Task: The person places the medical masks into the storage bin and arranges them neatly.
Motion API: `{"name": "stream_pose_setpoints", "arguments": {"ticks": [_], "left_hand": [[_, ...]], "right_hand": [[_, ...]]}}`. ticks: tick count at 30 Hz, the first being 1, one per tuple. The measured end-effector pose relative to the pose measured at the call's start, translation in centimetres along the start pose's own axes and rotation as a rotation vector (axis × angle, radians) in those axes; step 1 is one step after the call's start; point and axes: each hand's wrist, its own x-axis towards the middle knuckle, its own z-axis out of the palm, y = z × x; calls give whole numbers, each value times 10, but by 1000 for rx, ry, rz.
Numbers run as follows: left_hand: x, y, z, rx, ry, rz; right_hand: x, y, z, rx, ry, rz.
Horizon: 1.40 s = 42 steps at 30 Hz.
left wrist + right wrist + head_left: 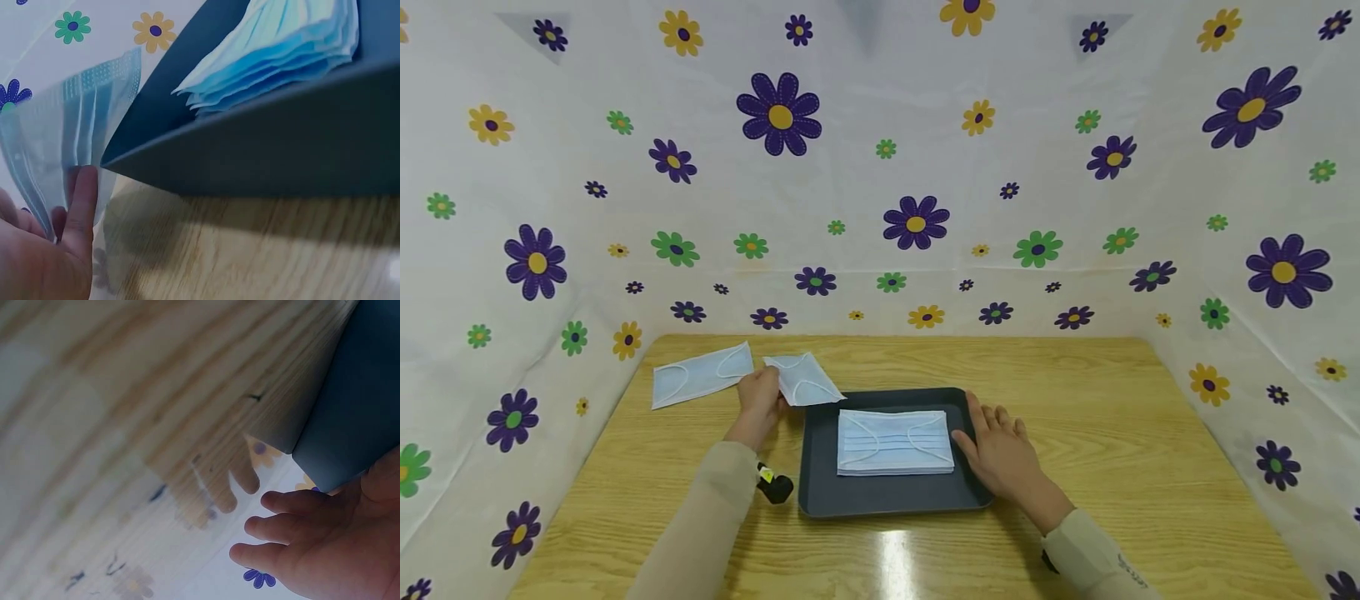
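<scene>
Pale-blue mask [803, 379]: Held at the eleven o'clock corner of a dark grey tray [895, 498]; from where I stand its near tip overlaps the tray's rim, though whether the two touch I cannot tell.
Fabric: Thin and bent out of flat, with white ear loops curving across the face; seen from the left wrist, pleats and a dimpled band along one edge stand out, and the material looks partly see-through.
Left hand [760, 396]: Thumb and fingers clamped on the mask at its nine o'clock edge, one finger stretched along the pleats.
Right hand [1003, 450]: Rests against the tray between two and three o'clock, fingers apart and loose, thumb reaching over the rim toward the stack.
Mask stack [891, 443]: Lies inside the tray near its middle, several light-blue layers deep, pleats running from nine to three o'clock, white loops on top, edges slightly fanned.
Loose mask [700, 375]: Flat on the wooden table [1112, 400] at the tray's ten o'clock, set at a slant, loops facing up, its three o'clock end just beside the left hand.
Backdrop [850, 83]: White cloth printed with purple, yellow and green flowers, rising at twelve o'clock and along both flanks.
Sleeves [700, 517]: Light-coloured, covering both forearms.
</scene>
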Motion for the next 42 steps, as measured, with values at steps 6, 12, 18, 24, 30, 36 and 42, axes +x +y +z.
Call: {"name": "stream_pose_setpoints", "arguments": {"ticks": [6, 12, 18, 24, 30, 36, 42], "left_hand": [[3, -4, -3, 258, -26, 24], [9, -7, -6, 318, -111, 41], [9, -5, -8, 353, -181, 37], [7, -1, -8, 369, -257, 25], [0, 5, -4, 387, -329, 21], [-8, 10, 1, 440, -393, 22], [-17, 14, 9, 503, -495, 66]], "right_hand": [[0, 0, 0, -1, -7, 4], [0, 0, 0, 1, -11, 8], [0, -1, -1, 7, -19, 11], [0, 0, -1, 8, -20, 11], [1, 0, 0, 4, -22, 11], [0, -1, -2, -4, -24, 11], [0, -2, -4, -25, -5, 10]]}}
